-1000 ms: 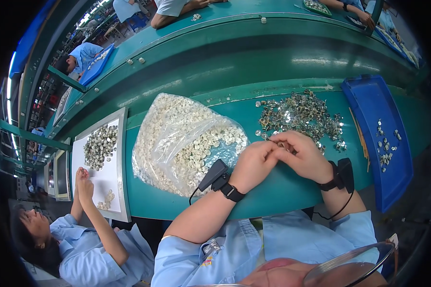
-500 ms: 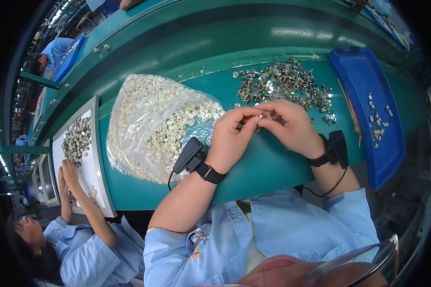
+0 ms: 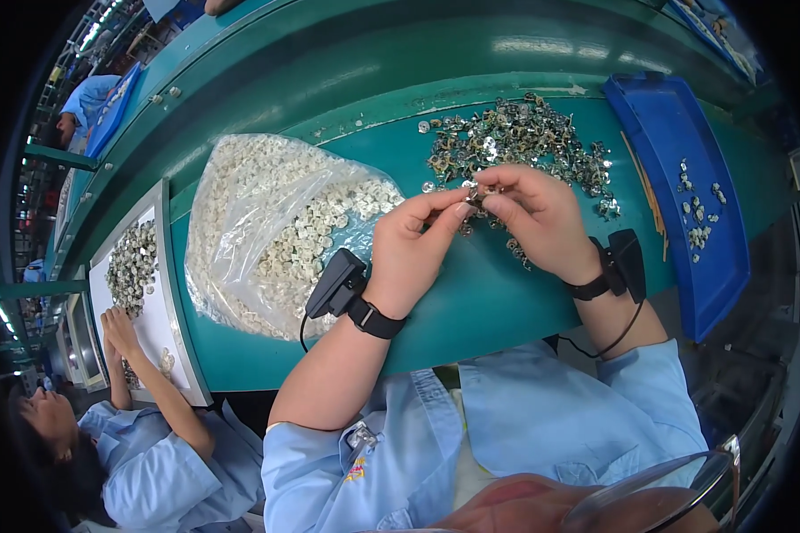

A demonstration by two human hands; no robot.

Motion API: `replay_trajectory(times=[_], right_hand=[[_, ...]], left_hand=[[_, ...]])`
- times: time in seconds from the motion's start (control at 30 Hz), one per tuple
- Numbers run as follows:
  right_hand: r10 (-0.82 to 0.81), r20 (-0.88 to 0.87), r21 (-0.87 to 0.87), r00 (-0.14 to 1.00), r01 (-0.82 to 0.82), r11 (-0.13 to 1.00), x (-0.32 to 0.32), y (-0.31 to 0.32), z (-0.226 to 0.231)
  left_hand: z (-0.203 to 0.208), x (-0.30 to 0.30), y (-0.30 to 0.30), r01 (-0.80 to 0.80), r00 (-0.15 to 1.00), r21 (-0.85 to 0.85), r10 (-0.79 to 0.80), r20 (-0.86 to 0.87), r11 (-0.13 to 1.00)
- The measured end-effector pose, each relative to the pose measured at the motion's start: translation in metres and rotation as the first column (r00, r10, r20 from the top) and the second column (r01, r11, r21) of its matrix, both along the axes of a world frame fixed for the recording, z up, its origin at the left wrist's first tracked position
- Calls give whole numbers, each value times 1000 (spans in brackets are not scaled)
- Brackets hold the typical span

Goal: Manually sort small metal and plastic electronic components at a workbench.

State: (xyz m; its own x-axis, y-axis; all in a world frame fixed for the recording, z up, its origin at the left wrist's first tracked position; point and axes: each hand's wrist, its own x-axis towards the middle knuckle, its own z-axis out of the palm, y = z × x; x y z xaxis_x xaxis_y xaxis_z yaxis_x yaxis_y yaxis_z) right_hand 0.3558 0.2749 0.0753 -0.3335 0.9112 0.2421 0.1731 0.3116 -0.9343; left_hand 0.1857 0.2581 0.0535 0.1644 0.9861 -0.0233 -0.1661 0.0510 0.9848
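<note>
one small metal part (image 3: 474, 195) at my fingertips, over the green bench (image 3: 462, 311), nearer me than one heap of metal parts (image 3: 516, 133), too many to count. left hand (image 3: 409, 253), right hand (image 3: 542, 222): thumb and index of each pinching it. its direction, long axis: too small to tell. one clear bag (image 3: 240, 235) left; one blue tray (image 3: 671, 124) right, lengthwise away from me.

Free room over near tabletop (image 3: 471, 311); obstacles: bag (image 3: 262, 226) left, tray (image 3: 662, 120) right, metal pile (image 3: 520, 131) beyond
</note>
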Motion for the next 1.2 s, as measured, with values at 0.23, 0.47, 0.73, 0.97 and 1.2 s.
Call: replay_trajectory(times=[0.23, 0.47, 0.73, 0.97, 1.2], right_hand=[[6, 104, -67, 995, 1, 998, -2, 1, 3], [-26, 128, 51, 991, 19, 999, 4, 2, 3], [24, 128, 72, 991, -33, 997, 5, 3, 0], [32, -111, -144, 993, -48, 988, -1, -2, -14], [21, -340, -459, 940, -185, 869, 3, -4, -9]], left_hand=[[-4, 4, 4, 57, 976, -82, -38, 214, 995], [-1, 1, 7, 140, 951, -152, -91, 294, 978], [-7, 6, 4, 90, 973, -74, -72, 219, 993], [-7, 9, -4, -82, 996, 102, 84, -15, 991], [-2, 8, -2, 57, 806, 764, 421, -415, 643]])
